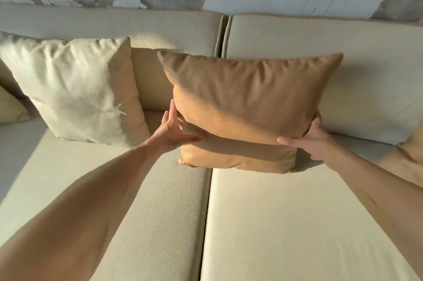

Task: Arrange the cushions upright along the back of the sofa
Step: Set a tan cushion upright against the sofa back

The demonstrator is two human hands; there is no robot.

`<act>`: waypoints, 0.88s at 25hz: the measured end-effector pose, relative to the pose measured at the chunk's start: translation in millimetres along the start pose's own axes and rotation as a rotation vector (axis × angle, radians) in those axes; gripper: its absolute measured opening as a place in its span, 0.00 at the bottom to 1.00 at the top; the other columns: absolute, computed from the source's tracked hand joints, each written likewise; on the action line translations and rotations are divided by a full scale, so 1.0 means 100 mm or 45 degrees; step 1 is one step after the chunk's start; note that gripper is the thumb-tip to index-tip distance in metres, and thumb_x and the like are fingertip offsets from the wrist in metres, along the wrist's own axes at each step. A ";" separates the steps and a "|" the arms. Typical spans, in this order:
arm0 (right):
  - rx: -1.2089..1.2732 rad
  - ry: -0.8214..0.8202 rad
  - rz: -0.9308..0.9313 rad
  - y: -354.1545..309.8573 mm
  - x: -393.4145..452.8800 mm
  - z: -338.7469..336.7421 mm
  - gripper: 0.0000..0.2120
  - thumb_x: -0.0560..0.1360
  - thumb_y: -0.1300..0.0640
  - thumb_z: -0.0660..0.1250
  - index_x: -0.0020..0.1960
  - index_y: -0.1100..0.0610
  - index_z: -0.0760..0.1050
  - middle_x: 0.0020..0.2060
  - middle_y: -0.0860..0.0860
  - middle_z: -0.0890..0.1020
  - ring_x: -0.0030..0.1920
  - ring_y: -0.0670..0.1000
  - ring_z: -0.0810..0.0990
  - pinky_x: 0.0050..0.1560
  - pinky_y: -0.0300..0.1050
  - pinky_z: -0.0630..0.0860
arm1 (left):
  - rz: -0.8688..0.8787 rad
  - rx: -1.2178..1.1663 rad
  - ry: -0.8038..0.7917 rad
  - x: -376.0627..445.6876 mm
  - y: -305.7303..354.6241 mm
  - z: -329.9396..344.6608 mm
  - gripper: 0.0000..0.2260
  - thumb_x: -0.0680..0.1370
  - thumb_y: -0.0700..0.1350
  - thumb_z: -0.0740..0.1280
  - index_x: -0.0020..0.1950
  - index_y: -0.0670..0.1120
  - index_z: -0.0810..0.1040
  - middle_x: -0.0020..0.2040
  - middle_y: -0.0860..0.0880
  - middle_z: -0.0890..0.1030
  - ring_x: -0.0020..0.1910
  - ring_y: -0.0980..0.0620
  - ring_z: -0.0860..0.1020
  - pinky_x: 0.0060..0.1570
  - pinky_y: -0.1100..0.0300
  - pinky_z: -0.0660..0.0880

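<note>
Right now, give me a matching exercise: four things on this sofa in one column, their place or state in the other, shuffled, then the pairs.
Things:
1. tan cushion
2. cream cushion
3. left hand
4. right hand

Places or states:
A. on the tan cushion's right edge, thumb across its front
B. leaning on the backrest, untouched
C. fingers spread on the tan cushion's left side
D. upright over the seat seam, held between both hands

Pairs: 1-D, 2-B, 3-C, 4-A
</note>
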State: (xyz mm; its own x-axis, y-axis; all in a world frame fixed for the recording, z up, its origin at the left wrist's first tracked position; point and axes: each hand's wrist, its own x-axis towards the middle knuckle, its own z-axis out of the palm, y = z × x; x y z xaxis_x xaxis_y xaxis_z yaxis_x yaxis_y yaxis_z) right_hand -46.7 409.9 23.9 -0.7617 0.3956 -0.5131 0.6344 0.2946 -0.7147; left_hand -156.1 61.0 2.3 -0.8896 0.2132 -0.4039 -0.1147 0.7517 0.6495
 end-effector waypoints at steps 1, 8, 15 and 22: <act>0.065 -0.012 0.033 0.01 0.05 0.04 0.62 0.61 0.52 0.83 0.78 0.43 0.41 0.76 0.46 0.60 0.73 0.55 0.62 0.66 0.59 0.67 | -0.012 -0.072 0.004 0.06 0.00 0.01 0.65 0.53 0.64 0.82 0.78 0.60 0.42 0.75 0.49 0.64 0.75 0.45 0.62 0.71 0.44 0.65; 0.196 0.003 0.018 0.02 0.09 0.05 0.54 0.61 0.55 0.83 0.75 0.47 0.51 0.66 0.45 0.68 0.65 0.53 0.69 0.55 0.56 0.73 | -0.087 -0.097 0.015 0.10 0.18 0.14 0.54 0.54 0.63 0.81 0.72 0.59 0.54 0.60 0.50 0.79 0.58 0.46 0.79 0.58 0.47 0.77; 0.294 0.078 0.039 0.16 -0.04 -0.41 0.49 0.64 0.61 0.81 0.74 0.49 0.53 0.64 0.45 0.69 0.64 0.52 0.70 0.57 0.56 0.73 | 0.032 -0.045 -0.055 0.07 0.65 0.39 0.48 0.62 0.58 0.81 0.73 0.56 0.55 0.57 0.51 0.79 0.55 0.48 0.77 0.54 0.57 0.73; 0.331 0.089 0.115 0.41 -0.13 -0.87 0.50 0.66 0.62 0.79 0.76 0.45 0.52 0.67 0.41 0.68 0.65 0.49 0.68 0.66 0.64 0.69 | 0.087 -0.058 -0.143 0.06 1.04 0.86 0.46 0.62 0.57 0.81 0.71 0.58 0.56 0.58 0.50 0.78 0.57 0.46 0.78 0.56 0.52 0.76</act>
State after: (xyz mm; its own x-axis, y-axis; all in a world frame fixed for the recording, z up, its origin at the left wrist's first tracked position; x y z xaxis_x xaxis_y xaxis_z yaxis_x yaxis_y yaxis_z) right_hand 0.7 492.7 42.5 -0.6871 0.4720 -0.5524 0.6370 0.0258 -0.7704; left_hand -135.2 194.0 12.5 -0.8414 0.3334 -0.4253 -0.0777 0.7042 0.7057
